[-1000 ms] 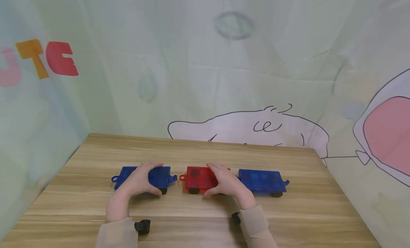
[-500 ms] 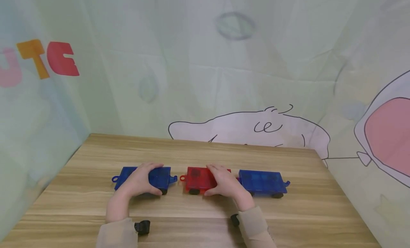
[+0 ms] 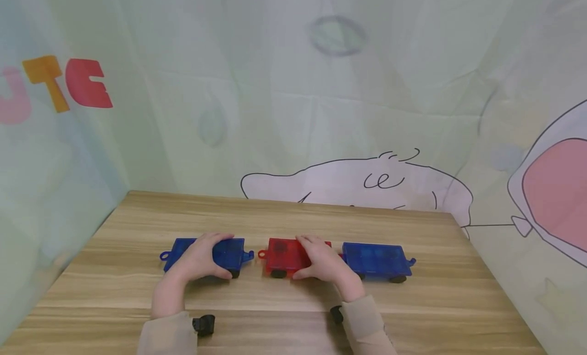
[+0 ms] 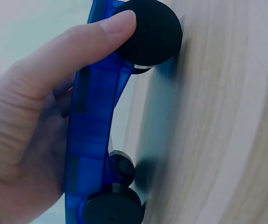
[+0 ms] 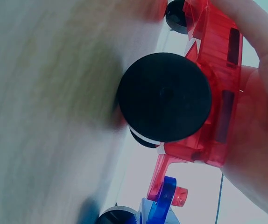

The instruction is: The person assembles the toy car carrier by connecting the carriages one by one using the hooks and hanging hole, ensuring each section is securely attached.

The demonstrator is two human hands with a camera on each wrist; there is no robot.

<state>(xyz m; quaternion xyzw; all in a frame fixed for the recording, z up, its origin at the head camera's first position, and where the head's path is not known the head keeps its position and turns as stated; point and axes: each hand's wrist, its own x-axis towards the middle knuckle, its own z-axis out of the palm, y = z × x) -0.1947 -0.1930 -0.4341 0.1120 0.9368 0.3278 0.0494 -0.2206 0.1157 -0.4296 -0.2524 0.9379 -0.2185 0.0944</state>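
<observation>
On the table, my left hand (image 3: 196, 261) spans a translucent blue toy train car (image 3: 229, 250), thumb on the near side and fingers on the far side. In the left wrist view the thumb rests against a black wheel (image 4: 155, 37). A red toy train car (image 3: 281, 255) sits in my right hand (image 3: 326, 263), held across its width. Between the blue hook (image 3: 248, 256) and the red ring (image 3: 262, 254) there is a small gap. Behind the red car, its red hook (image 5: 179, 196) runs through the blue ring (image 5: 164, 200) of another blue car (image 3: 376, 259).
The cars stand in a row across the wooden table (image 3: 275, 319). A printed curtain (image 3: 275, 90) hangs behind the table and along its sides. Black wrist-worn pieces, such as the left one (image 3: 204, 325), stick out beside the sleeves.
Both hands keep their grip in nearly the same place. The red car and the right blue car have shifted very slightly right.
</observation>
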